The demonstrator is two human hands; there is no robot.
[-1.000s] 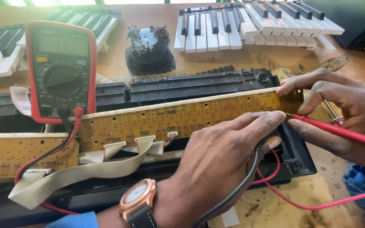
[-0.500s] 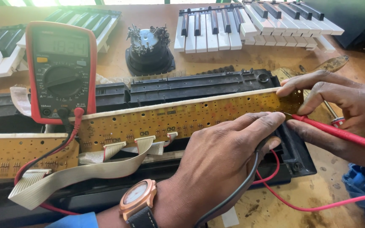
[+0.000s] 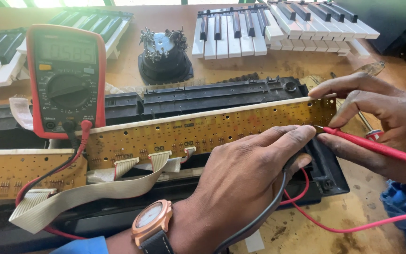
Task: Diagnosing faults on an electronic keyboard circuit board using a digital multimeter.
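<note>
The long yellow-brown circuit board lies across a black plastic keyboard frame on the wooden bench, its right end between both hands. The right hand pinches a red test probe, whose tip touches the board's right end. The left hand, fingers closed around a black lead, rests on the board's lower edge. A red multimeter stands at the board's left, with loose piano keys behind.

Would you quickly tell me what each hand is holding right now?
Left hand: closed on the black probe lead, fingertips on the circuit board.
Right hand: holding the red probe.
</note>
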